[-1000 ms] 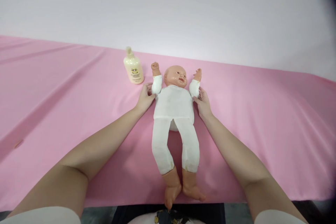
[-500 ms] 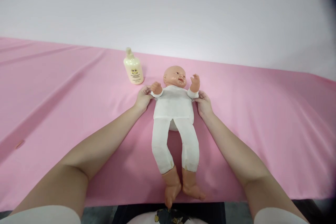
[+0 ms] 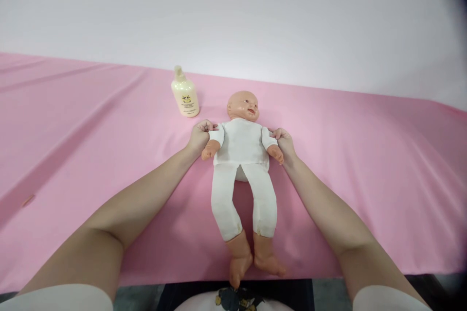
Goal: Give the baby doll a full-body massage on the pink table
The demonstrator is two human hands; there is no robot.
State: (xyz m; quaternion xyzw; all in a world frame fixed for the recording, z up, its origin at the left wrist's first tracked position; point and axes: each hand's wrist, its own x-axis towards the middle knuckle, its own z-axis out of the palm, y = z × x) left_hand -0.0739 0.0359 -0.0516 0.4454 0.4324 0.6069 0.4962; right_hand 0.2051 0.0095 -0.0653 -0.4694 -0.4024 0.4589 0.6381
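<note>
I see left hand (image 3: 199,137) and right hand (image 3: 284,142) pinching doll (image 3: 242,143) upper arms, seemingly by sleeves; keep grip light, arms level; bottle (image 3: 185,92) near.

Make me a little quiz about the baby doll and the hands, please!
1. True or false: the doll lies face up on the pink cloth.
2. What does each hand grip? A) the doll's feet B) a sleeve of the doll's upper arms C) the bottle
3. Which hand is nearer the cream bottle?

Key: 1 true. 2 B. 3 the left hand; the right hand is at the doll's other side.
</note>
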